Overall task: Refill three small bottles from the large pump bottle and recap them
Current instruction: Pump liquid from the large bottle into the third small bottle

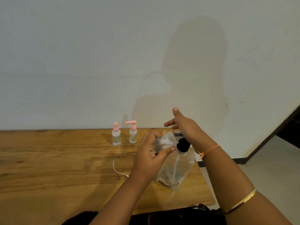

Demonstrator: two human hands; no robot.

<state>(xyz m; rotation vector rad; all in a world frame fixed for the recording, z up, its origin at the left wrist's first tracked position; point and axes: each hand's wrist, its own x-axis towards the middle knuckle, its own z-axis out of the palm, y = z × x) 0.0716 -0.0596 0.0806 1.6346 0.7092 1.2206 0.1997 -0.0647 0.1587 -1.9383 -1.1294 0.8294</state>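
Your left hand (150, 153) grips a small clear bottle (162, 142), tipped on its side with its mouth at the black pump head of the large bottle (177, 168), which stands near the table's (48, 168) right edge. Your right hand (181, 124) presses its palm on the pump, fingers spread. Two pink-capped bottles, a spray bottle (116, 135) and a pump bottle (133, 132), stand upright by the wall.
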